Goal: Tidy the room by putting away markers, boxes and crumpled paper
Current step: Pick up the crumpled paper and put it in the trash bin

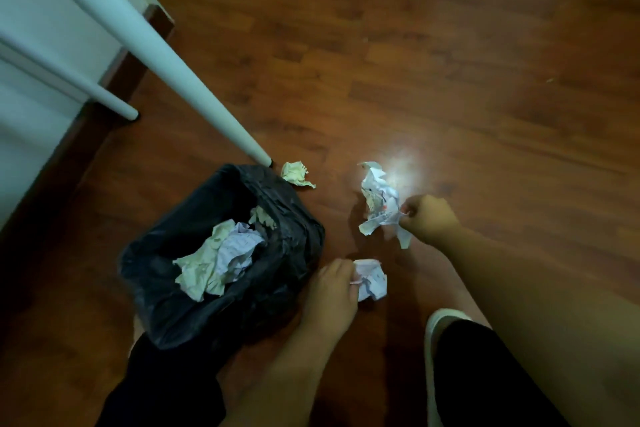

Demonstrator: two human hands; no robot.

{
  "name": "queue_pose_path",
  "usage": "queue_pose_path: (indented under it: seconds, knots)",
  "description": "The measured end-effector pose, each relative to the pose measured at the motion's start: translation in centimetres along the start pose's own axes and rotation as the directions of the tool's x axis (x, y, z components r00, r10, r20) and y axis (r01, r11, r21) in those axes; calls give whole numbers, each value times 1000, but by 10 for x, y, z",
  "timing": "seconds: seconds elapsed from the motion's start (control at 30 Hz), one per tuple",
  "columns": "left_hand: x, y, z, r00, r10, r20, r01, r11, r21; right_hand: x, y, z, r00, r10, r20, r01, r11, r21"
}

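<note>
A bin lined with a black bag [294, 218] stands on the wooden floor and holds several crumpled papers [221, 256]. My left hand [334, 291] grips a small white crumpled paper [372, 279] just right of the bin. My right hand [429, 218] pinches a larger white crumpled sheet [377, 198] by its lower edge, held above the floor. A yellowish crumpled paper [296, 173] lies on the floor beside the bin's far rim.
A white table leg [180, 69] slants down to the floor just behind the bin, with a second leg [69, 80] near the white wall at left. My knee in dark trousers and a white shoe [433, 333] are at lower right.
</note>
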State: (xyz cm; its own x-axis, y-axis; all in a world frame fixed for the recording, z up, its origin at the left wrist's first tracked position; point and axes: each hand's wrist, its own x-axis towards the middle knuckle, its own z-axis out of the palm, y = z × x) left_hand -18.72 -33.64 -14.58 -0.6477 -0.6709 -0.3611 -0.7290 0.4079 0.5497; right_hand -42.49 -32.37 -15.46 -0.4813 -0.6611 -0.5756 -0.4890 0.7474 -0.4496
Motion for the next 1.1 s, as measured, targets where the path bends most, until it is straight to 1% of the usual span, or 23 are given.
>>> queue_pose_path:
  seconds: [0.07, 0.17, 0.23, 0.3, 0.37, 0.4, 0.43, 0.5, 0.53, 0.57, 0.6, 0.63, 0.67, 0.7, 0.73, 0.77, 0.8, 0.83, 0.87, 0.9, 0.97, 1.0, 1.1]
  knots:
    - [-11, 17, -21, 999, 4, -51, -8, 997, -75, -12, -12, -28, 997, -65, -46, 65, 998, 2]
    - [-33, 41, -51, 980, 15, -197, -36, 994, -104, -32, -34, -62, 989, -113, -99, 120, 990, 68]
    - [-48, 53, -73, 947, 3, -322, -44, 992, -119, -47, -53, -77, 984, -129, -127, 150, 973, 176]
    - [-65, 61, -99, 894, -61, -444, -3, 990, -141, -64, -77, -86, 968, -181, -173, 226, 931, 288]
    - [-85, 61, -127, 809, -141, -571, 47, 983, -175, -83, -107, -88, 920, -295, -259, 372, 864, 339]
    - [-96, 59, -142, 746, -182, -640, 82, 980, -184, -92, -123, -88, 876, -372, -308, 465, 821, 330]
    - [-108, 54, -157, 670, -219, -709, 127, 975, -181, -101, -139, -87, 821, -453, -347, 556, 771, 309]
    - [-128, 42, -183, 530, -302, -792, 220, 951, -215, -116, -166, -80, 709, -596, -378, 698, 669, 254]
    - [-137, 35, -194, 481, -342, -807, 251, 936, -247, -122, -176, -74, 657, -651, -381, 748, 626, 219]
    - [-143, 27, -203, 435, -352, -829, 273, 929, -251, -127, -186, -68, 614, -694, -377, 783, 595, 179]
    - [-147, 18, -210, 396, -335, -855, 296, 928, -227, -130, -192, -61, 581, -728, -363, 806, 575, 136]
    - [-149, 11, -215, 376, -318, -870, 324, 925, -198, -132, -196, -52, 554, -757, -347, 822, 562, 89]
    - [-148, 5, -217, 381, -315, -869, 345, 921, -182, -132, -197, -43, 531, -783, -323, 835, 549, 40]
    - [-146, 0, -217, 415, -330, -848, 358, 916, -182, -131, -197, -34, 527, -804, -276, 835, 550, -6]
    - [-143, -4, -215, 483, -358, -799, 366, 911, -187, -129, -196, -26, 558, -806, -196, 817, 575, -43]
    - [-140, -6, -209, 567, -393, -724, 377, 905, -197, -126, -194, -19, 621, -779, -86, 775, 626, -84]
    - [-137, -8, -201, 646, -419, -638, 376, 902, -213, -123, -191, -15, 687, -725, 44, 723, 676, -144]
    - [-137, -10, -193, 699, -432, -570, 365, 901, -236, -121, -189, -14, 731, -663, 160, 682, 702, -205]
    - [-139, -10, -186, 714, -442, -543, 353, 897, -265, -120, -186, -15, 754, -612, 237, 656, 712, -248]
    - [-142, -9, -181, 697, -457, -553, 349, 889, -296, -120, -184, -19, 762, -588, 273, 647, 715, -264]
    - [-148, -7, -176, 644, -484, -593, 362, 875, -322, -122, -180, -28, 757, -581, 301, 652, 706, -276]
    - [-151, -5, -175, 632, -490, -601, 365, 872, -326, -124, -178, -32, 763, -566, 312, 644, 705, -295]
    - [-154, -2, -180, 641, -484, -595, 384, 874, -298, -129, -176, -45, 804, -509, 308, 592, 733, -335]
